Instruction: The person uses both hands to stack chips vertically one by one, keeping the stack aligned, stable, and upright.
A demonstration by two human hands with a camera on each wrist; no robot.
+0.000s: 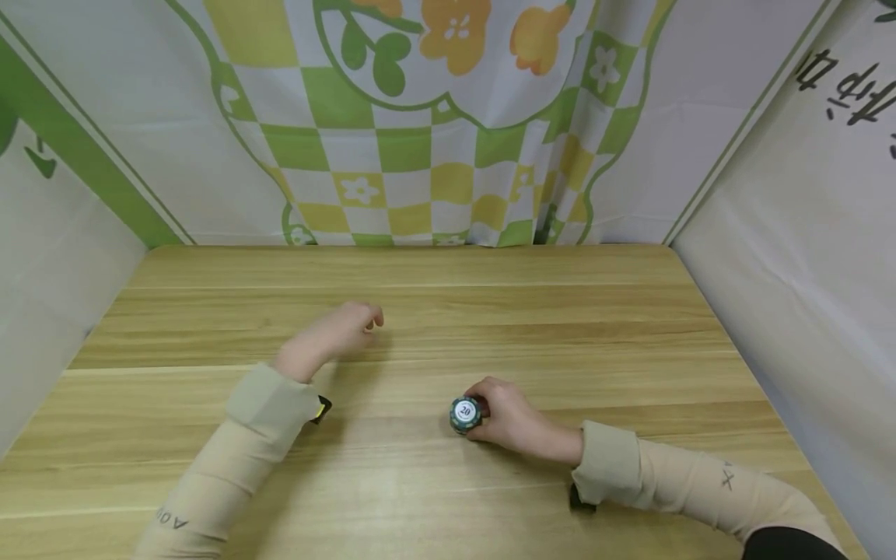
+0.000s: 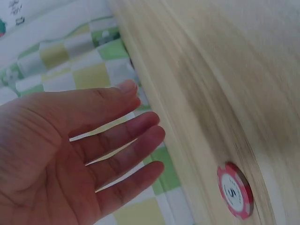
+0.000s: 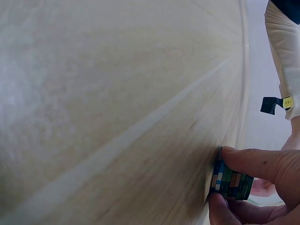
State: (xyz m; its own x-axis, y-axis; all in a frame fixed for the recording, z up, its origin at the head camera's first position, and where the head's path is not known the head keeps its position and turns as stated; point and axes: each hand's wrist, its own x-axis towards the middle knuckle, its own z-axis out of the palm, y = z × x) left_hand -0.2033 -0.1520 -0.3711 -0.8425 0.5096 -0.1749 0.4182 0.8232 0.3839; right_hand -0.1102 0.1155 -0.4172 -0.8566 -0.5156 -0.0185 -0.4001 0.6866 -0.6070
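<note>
At the middle of the table, my right hand point(image 1: 514, 420) grips a short stack of poker chips point(image 1: 465, 414) by its sides. The top chip is dark green with a white centre reading 20. Seen from the right wrist, thumb and fingers pinch the stack point(image 3: 230, 182), whose edges show several green and blue layers, right at the tabletop. Farther back and to the left, my left hand point(image 1: 332, 334) hovers over the wood holding nothing, its fingers loosely bent. A red poker chip point(image 2: 235, 191) marked 5 lies flat on the table in the left wrist view; the head view hides it.
The wooden table point(image 1: 420, 498) runs back to a green, yellow and white checked curtain point(image 1: 406, 155). White cloth walls point(image 1: 791, 257) close in both sides. A small black tab point(image 1: 322, 408) hangs at the left cuff and another point(image 1: 581, 498) at the right cuff.
</note>
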